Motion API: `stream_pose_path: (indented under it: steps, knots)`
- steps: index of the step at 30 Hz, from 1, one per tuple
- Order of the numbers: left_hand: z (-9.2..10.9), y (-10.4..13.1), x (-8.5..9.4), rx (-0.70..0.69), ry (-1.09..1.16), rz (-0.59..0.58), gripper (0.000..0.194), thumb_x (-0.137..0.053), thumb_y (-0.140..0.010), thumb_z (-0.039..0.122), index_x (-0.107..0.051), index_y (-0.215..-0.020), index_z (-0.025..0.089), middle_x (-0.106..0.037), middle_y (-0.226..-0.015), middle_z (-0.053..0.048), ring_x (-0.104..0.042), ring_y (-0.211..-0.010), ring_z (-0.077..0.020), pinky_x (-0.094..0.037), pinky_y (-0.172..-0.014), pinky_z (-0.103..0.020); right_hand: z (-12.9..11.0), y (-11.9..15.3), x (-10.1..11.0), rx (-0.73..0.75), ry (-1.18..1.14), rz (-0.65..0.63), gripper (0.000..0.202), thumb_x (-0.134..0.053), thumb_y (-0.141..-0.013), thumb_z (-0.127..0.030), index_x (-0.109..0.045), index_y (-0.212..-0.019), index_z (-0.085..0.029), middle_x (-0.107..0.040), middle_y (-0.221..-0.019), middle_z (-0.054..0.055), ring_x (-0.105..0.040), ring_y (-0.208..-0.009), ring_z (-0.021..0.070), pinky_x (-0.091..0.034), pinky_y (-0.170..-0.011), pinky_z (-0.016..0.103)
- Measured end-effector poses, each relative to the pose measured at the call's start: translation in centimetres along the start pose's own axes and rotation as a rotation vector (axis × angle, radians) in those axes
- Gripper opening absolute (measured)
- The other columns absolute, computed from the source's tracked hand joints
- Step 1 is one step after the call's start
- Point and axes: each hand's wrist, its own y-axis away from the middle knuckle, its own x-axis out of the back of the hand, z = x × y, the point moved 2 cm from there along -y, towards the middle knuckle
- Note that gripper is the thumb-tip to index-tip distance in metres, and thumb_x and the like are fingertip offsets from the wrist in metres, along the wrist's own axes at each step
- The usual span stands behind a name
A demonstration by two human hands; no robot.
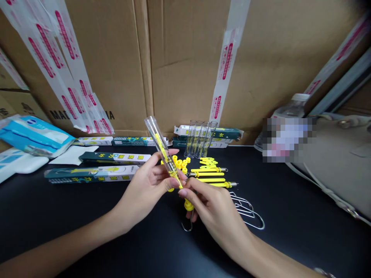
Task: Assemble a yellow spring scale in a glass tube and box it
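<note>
My left hand [147, 183] is wrapped round a clear spring-scale tube [158, 137], tilted up and to the left. Inside it show a yellow strip and a metal spring. A yellow rod [179, 182] comes out of the tube's lower end, and my right hand [216, 200] pinches it there. Below those fingers a yellow cap [188, 204] with a wire hook [188, 229] hangs down. Behind the hands lie several loose yellow caps [182, 165] and several yellow rods [210, 180], some with springs. Beside my right hand are bent metal hooks [249, 212].
Several clear tubes [199, 141] stand upright at the back, before printed boxes [228, 133]. More boxes [95, 174] lie at left, near a blue tissue pack [34, 133]. Flat yellow pieces [208, 162] lie mid-table. A bottle [297, 106] and a beige bag [342, 154] stand right; cartons [179, 69] wall the back.
</note>
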Motion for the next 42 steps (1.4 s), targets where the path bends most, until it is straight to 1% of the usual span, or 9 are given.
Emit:
stream_pose_path:
  steps: [5, 8, 11, 15, 21, 27, 31, 37, 42]
  knots:
    - [-0.6, 0.1, 0.1, 0.000, -0.055, 0.022, 0.055, -0.076, -0.081, 0.016, -0.054, -0.131, 0.021, -0.079, -0.092, 0.000, -0.075, -0.093, -0.0173, -0.057, -0.092, -0.030, 1.2, -0.6, -0.1, -0.076, -0.171, -0.022, 0.020, -0.068, -0.089, -0.039, -0.063, -0.092, -0.020, -0.066, -0.077, -0.001, -0.066, -0.060, 0.0132, -0.055, -0.059, 0.026]
    - [-1.0, 0.2, 0.3, 0.003, -0.122, 0.060, 0.056, -0.076, -0.081, 0.018, -0.055, -0.132, 0.022, -0.079, -0.093, 0.001, -0.074, -0.098, -0.0190, -0.054, -0.098, -0.033, 1.6, -0.7, -0.1, -0.115, -0.290, -0.050, 0.031, -0.078, -0.080, -0.035, -0.062, -0.101, -0.020, -0.068, -0.094, 0.001, -0.070, -0.070, 0.0128, -0.060, -0.071, 0.028]
    - [-1.4, 0.2, 0.5, 0.019, -0.148, 0.052, 0.058, -0.076, -0.080, 0.018, -0.055, -0.133, 0.023, -0.079, -0.095, 0.001, -0.073, -0.101, -0.0205, -0.052, -0.099, -0.035, 1.7, -0.5, -0.2, -0.149, -0.375, -0.068, 0.042, -0.086, -0.071, -0.029, -0.061, -0.105, -0.020, -0.067, -0.102, 0.001, -0.074, -0.083, 0.0142, -0.060, -0.081, 0.029]
    - [-2.0, 0.2, 0.7, 0.032, -0.186, 0.025, 0.060, -0.075, -0.080, 0.020, -0.054, -0.136, 0.024, -0.079, -0.096, 0.000, -0.072, -0.098, -0.0218, -0.053, -0.094, -0.036, 1.8, -0.5, -0.3, -0.177, -0.453, -0.072, 0.047, -0.091, -0.065, -0.029, -0.062, -0.102, -0.020, -0.069, -0.092, -0.001, -0.074, -0.085, 0.0143, -0.060, -0.083, 0.027]
    - [-2.5, 0.1, 0.9, 0.069, -0.114, 0.025, 0.065, -0.078, -0.079, 0.022, -0.053, -0.139, 0.020, -0.079, -0.092, -0.001, -0.072, -0.099, -0.0212, -0.051, -0.098, -0.035, 1.6, -0.8, 0.0, -0.219, -0.482, -0.036, 0.056, -0.097, -0.057, -0.032, -0.064, -0.101, -0.019, -0.074, -0.081, -0.003, -0.072, -0.077, 0.0119, -0.059, -0.078, 0.025]
    - [-2.8, 0.5, 0.9, 0.106, -0.042, 0.010, 0.069, -0.079, -0.078, 0.022, -0.050, -0.140, 0.020, -0.079, -0.091, -0.002, -0.073, -0.091, -0.0215, -0.058, -0.085, -0.034, 1.6, -0.3, -0.6, -0.233, -0.465, -0.012, 0.051, -0.094, -0.063, -0.039, -0.065, -0.099, -0.018, -0.075, -0.067, -0.004, -0.070, -0.064, 0.0121, -0.057, -0.070, 0.025]
    - [-2.9, 0.8, 0.7, 0.123, -0.072, 0.003, 0.063, -0.076, -0.078, 0.020, -0.053, -0.137, 0.019, -0.076, -0.086, -0.001, -0.071, -0.080, -0.0204, -0.060, -0.072, -0.032, 2.1, 0.1, -1.3, -0.243, -0.474, 0.008, 0.053, -0.092, -0.066, -0.042, -0.062, -0.102, -0.019, -0.075, -0.066, -0.004, -0.072, -0.066, 0.0142, -0.057, -0.075, 0.028]
    - [-3.4, 0.7, 0.7, 0.124, -0.073, -0.003, 0.062, -0.072, -0.081, 0.019, -0.049, -0.138, 0.019, -0.074, -0.087, 0.000, -0.069, -0.069, -0.0169, -0.061, -0.068, -0.031, 2.4, 0.2, -1.4, -0.247, -0.501, 0.026, 0.065, -0.093, -0.065, -0.042, -0.051, -0.111, -0.021, -0.076, -0.066, -0.005, -0.073, -0.069, 0.0160, -0.056, -0.080, 0.032]
    - [-3.8, 0.7, 0.8, 0.127, -0.121, -0.020, 0.055, -0.069, -0.083, 0.018, -0.048, -0.135, 0.022, -0.073, -0.086, 0.002, -0.070, -0.064, -0.0162, -0.063, -0.063, -0.031, 2.3, 0.2, -1.4, -0.234, -0.544, -0.002, 0.057, -0.090, -0.072, -0.037, -0.044, -0.102, -0.024, -0.077, -0.068, -0.005, -0.072, -0.069, 0.0138, -0.055, -0.080, 0.029]
